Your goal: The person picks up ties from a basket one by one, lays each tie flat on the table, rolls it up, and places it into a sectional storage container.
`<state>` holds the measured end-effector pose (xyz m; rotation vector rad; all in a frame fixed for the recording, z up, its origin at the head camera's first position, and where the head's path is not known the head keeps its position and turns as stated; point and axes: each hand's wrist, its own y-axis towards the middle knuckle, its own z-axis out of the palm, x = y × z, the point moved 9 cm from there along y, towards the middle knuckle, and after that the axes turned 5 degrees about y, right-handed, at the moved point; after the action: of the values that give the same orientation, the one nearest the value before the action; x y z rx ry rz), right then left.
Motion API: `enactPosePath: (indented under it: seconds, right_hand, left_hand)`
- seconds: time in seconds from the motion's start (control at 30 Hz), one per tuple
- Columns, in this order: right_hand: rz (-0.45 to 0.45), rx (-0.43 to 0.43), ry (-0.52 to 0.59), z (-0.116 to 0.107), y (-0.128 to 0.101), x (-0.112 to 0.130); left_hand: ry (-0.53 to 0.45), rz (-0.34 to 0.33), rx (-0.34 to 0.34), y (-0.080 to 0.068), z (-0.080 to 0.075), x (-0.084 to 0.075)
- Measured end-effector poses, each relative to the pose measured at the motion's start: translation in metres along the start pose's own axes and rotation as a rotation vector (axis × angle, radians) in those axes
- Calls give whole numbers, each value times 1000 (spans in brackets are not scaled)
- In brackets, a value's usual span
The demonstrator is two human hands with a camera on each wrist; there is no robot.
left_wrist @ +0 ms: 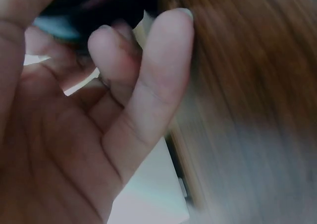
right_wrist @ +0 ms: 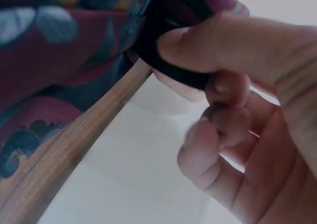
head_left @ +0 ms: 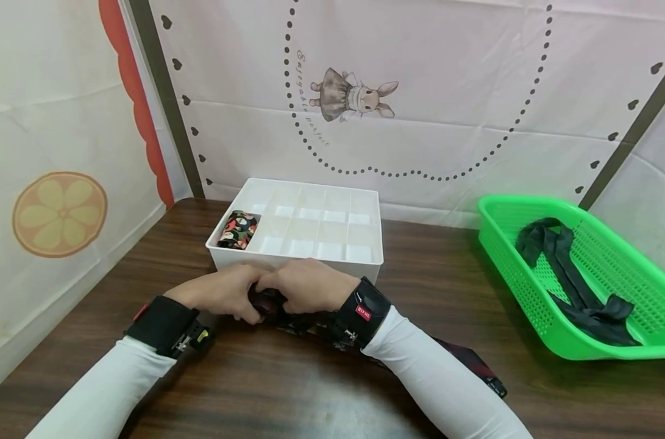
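Observation:
A long dark fabric strip (head_left: 466,360) with a maroon floral pattern runs across the table under the right forearm. Its near-box end is bunched into a dark roll (head_left: 267,302) between both hands, just in front of the white box. My left hand (head_left: 225,291) holds the left side of this roll with curled fingers; the left wrist view shows it dark above the fingertips. With thumb and forefinger my right hand (head_left: 312,285) pinches a black band (right_wrist: 173,75) on the floral fabric (right_wrist: 74,70). The hands partly hide the roll.
The white divided box (head_left: 359,269) has a rolled patterned cloth (head_left: 239,230) in its front left compartment. At the right stands a green basket (head_left: 508,286) holding a black fabric strip (head_left: 576,280). Printed cloth walls (head_left: 447,73) enclose the wooden table (head_left: 288,390).

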<state>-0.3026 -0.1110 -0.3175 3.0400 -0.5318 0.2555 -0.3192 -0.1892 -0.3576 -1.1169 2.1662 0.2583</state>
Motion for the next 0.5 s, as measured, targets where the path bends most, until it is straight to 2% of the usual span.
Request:
enactPosePath:
  seconds: [0.17, 0.27, 0.47, 0.5]
  right_hand:
    - [18, -49, -51, 1, -2, -3]
    - [9, -42, -31, 2, -3, -3]
    - [11, 18, 60, 0, -5, -4]
    - [17, 19, 57, 0, -5, -4]
  left_hand:
    - [-23, 48, 5, 0, 3, 1]
    - [-48, 68, 12, 1, 7, 3]
    - [-41, -10, -6, 2, 4, 0]
    - [-38, -15, -9, 5, 5, 9]
